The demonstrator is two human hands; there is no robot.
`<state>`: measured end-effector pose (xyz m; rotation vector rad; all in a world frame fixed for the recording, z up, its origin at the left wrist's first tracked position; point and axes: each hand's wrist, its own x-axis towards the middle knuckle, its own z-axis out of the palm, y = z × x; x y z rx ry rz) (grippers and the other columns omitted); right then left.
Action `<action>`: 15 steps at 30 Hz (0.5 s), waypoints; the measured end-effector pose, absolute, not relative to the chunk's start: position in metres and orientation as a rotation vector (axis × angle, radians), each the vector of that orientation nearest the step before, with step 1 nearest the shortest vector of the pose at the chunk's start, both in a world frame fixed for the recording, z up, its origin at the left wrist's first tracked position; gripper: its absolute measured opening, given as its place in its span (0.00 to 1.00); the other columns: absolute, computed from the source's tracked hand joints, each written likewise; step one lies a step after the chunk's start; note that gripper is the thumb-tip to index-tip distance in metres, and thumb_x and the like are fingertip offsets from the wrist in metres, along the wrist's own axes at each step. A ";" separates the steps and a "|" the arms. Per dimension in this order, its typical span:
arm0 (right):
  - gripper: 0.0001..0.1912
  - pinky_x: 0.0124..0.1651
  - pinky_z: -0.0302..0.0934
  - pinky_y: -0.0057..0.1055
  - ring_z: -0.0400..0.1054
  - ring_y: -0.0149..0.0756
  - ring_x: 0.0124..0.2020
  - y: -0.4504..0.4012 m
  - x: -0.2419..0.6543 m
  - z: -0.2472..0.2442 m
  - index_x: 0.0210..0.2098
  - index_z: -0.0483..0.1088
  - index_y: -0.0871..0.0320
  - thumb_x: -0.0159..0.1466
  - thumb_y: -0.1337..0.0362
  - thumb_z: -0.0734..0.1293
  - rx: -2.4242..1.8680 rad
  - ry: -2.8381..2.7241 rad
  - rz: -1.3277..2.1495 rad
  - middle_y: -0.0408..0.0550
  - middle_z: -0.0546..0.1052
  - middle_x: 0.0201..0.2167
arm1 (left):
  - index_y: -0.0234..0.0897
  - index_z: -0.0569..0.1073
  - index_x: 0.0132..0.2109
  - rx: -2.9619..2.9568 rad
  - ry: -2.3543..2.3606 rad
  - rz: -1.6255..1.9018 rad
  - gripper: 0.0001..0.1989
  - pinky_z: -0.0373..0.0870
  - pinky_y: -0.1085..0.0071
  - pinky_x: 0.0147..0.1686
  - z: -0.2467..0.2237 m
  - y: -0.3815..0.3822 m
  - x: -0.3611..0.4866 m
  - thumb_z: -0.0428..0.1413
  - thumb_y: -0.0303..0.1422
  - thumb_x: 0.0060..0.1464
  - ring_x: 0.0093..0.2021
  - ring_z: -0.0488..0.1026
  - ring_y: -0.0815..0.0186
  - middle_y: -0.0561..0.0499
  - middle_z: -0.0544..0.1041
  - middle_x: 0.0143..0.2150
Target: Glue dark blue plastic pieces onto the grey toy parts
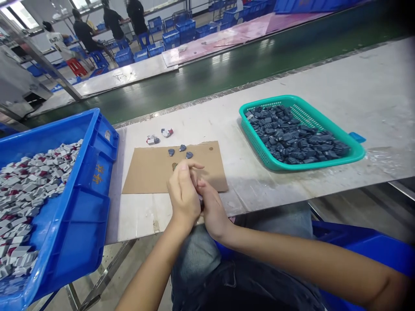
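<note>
Cardboard (145,175), flat and brown, likely keeps three slate-blue plastic pieces (182,147) handy at eleven o'clock as my half-curled left hand (184,194) and right hand (214,211) meet, probably bracing a dark sliver (201,204) between them, though which grips it I can't tell.

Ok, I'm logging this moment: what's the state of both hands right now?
Left hand: curled against the other; whether it holds anything can't be told.
Right hand: also curled inward; any hold is hidden.

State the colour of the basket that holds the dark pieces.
The basket is green, leaning towards teal; the head view shows it.
</note>
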<state>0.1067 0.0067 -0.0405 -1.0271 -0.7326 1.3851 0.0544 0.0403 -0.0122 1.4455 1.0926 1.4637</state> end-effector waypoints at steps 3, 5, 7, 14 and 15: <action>0.10 0.18 0.42 0.20 0.48 0.25 0.20 0.006 0.105 -0.042 0.31 0.58 0.57 0.57 0.56 0.57 -1.000 -0.617 1.472 0.39 0.57 0.24 | 0.35 0.70 0.30 1.256 1.030 1.317 0.19 0.59 0.75 0.20 -0.005 0.046 0.055 0.38 0.37 0.57 0.18 0.63 0.71 0.56 0.62 0.17; 0.11 0.17 0.40 0.19 0.45 0.23 0.18 0.007 0.105 -0.042 0.32 0.58 0.56 0.56 0.55 0.58 -0.955 -0.560 1.528 0.38 0.56 0.23 | 0.35 0.70 0.31 1.157 0.985 1.229 0.20 0.60 0.75 0.20 -0.002 0.048 0.053 0.38 0.39 0.57 0.18 0.64 0.72 0.56 0.65 0.18; 0.11 0.16 0.38 0.19 0.42 0.22 0.17 0.009 0.107 -0.040 0.31 0.57 0.57 0.56 0.55 0.58 -0.906 -0.513 1.577 0.37 0.54 0.21 | 0.34 0.71 0.33 1.140 0.933 1.194 0.20 0.63 0.75 0.22 -0.003 0.048 0.048 0.38 0.40 0.57 0.20 0.67 0.70 0.54 0.69 0.19; 0.10 0.15 0.38 0.17 0.40 0.20 0.15 0.013 0.114 -0.033 0.28 0.56 0.57 0.53 0.57 0.59 -0.865 -0.414 1.652 0.36 0.53 0.20 | 0.36 0.72 0.39 1.598 0.907 1.278 0.18 0.66 0.70 0.34 -0.022 0.043 0.032 0.40 0.40 0.59 0.32 0.71 0.66 0.49 0.75 0.28; 0.10 0.15 0.38 0.17 0.42 0.20 0.15 0.012 0.113 -0.033 0.29 0.57 0.57 0.53 0.57 0.59 -0.875 -0.411 1.649 0.36 0.54 0.21 | 0.36 0.72 0.39 1.668 0.914 1.306 0.18 0.65 0.70 0.33 -0.024 0.043 0.033 0.40 0.39 0.59 0.32 0.71 0.66 0.49 0.74 0.29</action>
